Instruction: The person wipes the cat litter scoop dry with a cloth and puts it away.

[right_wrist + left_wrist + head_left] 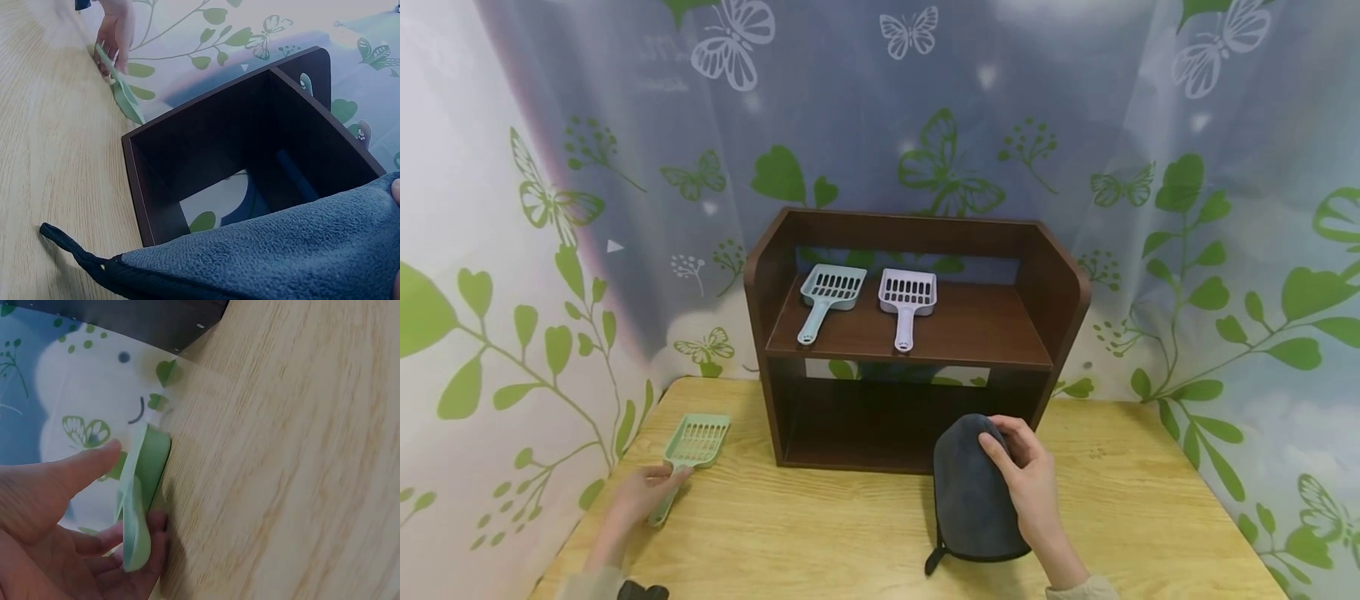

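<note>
My left hand is at the handle of a light green slotted litter scoop at the left of the table. In the left wrist view, its fingers bend round the table side of the scoop handle, while the thumb stands apart on the other side. At the right, my right hand grips the upper end of a dark blue-grey fuzzy pouch, thumb on its front. The pouch is upright in front of the shelf and has black edging with a short loop at its lower corner.
A dark brown two-tier shelf stands at the back middle of the table. On its upper tier lie a pale blue litter scoop and a pale lilac one, handles forward. Behind hangs a butterfly-patterned curtain.
</note>
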Demonstrator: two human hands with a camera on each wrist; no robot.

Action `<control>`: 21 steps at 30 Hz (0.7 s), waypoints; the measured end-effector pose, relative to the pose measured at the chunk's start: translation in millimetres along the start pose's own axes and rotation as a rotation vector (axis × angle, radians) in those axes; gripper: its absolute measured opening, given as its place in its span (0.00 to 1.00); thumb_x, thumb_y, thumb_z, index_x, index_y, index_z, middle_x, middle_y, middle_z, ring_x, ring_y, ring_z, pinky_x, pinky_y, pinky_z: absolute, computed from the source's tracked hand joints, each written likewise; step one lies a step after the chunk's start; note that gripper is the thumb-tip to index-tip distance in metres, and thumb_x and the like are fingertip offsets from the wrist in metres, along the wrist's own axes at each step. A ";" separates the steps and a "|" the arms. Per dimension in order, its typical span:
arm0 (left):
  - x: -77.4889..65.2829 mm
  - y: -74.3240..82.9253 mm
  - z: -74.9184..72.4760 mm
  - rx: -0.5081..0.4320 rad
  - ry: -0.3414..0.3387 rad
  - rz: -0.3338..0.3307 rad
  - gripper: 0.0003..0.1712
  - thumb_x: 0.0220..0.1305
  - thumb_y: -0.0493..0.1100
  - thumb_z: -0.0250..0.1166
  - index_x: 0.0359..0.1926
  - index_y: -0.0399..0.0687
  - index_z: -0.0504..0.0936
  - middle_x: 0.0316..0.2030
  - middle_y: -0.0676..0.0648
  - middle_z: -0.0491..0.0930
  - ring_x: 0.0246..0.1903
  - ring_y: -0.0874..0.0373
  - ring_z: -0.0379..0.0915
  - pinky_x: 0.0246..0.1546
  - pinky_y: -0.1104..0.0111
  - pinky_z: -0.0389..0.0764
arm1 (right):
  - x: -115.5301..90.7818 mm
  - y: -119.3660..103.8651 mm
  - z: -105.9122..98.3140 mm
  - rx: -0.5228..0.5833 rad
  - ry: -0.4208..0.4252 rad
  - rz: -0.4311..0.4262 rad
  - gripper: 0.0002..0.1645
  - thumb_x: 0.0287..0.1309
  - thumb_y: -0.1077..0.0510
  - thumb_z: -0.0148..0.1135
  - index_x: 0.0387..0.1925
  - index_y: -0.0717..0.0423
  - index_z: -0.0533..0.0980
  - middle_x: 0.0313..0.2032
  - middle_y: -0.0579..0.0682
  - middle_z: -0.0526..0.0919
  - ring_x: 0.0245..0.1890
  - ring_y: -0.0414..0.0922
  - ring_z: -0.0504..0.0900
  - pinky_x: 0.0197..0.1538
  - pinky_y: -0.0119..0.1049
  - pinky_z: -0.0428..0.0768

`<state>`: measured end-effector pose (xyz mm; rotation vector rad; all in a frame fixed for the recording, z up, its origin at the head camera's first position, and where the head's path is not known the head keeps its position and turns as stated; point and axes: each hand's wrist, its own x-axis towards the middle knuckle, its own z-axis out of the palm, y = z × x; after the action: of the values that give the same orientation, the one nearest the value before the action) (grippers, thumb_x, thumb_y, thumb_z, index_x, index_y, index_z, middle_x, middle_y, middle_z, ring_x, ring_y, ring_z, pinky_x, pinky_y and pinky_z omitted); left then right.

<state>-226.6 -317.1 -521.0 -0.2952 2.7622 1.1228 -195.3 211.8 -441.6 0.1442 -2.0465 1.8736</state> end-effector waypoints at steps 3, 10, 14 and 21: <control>1.0 1.5 3.4 0.016 0.002 0.012 0.50 0.71 0.65 0.58 0.64 0.16 0.63 0.59 0.19 0.69 0.60 0.22 0.65 0.58 0.37 0.70 | -0.1 -0.6 0.1 -0.001 0.001 0.002 0.15 0.67 0.61 0.66 0.53 0.62 0.78 0.46 0.43 0.84 0.46 0.40 0.83 0.48 0.29 0.82; 7.2 0.9 14.6 -0.318 -0.005 -0.035 0.23 0.74 0.44 0.60 0.49 0.19 0.75 0.30 0.43 0.84 0.28 0.55 0.83 0.31 0.66 0.84 | -2.6 -0.6 -0.5 -0.016 0.004 0.024 0.16 0.67 0.61 0.66 0.53 0.63 0.78 0.46 0.42 0.84 0.46 0.39 0.84 0.48 0.28 0.82; 9.5 0.7 17.4 -0.477 -0.039 -0.050 0.16 0.74 0.38 0.54 0.42 0.22 0.75 0.28 0.47 0.81 0.25 0.62 0.79 0.26 0.72 0.82 | -3.0 -1.0 -1.0 -0.025 0.003 0.011 0.15 0.67 0.61 0.66 0.53 0.63 0.78 0.46 0.42 0.84 0.46 0.40 0.84 0.48 0.28 0.82; 6.0 1.5 14.6 -0.542 -0.104 -0.079 0.15 0.75 0.40 0.50 0.39 0.32 0.79 0.23 0.54 0.72 0.19 0.69 0.65 0.20 0.79 0.71 | -2.7 -2.5 -1.5 -0.019 0.004 0.004 0.16 0.67 0.61 0.66 0.53 0.63 0.78 0.46 0.43 0.84 0.47 0.38 0.83 0.49 0.28 0.81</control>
<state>-231.9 -306.6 -531.6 -0.3854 2.2877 1.7906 -191.7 212.5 -440.0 0.1316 -2.0629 1.8550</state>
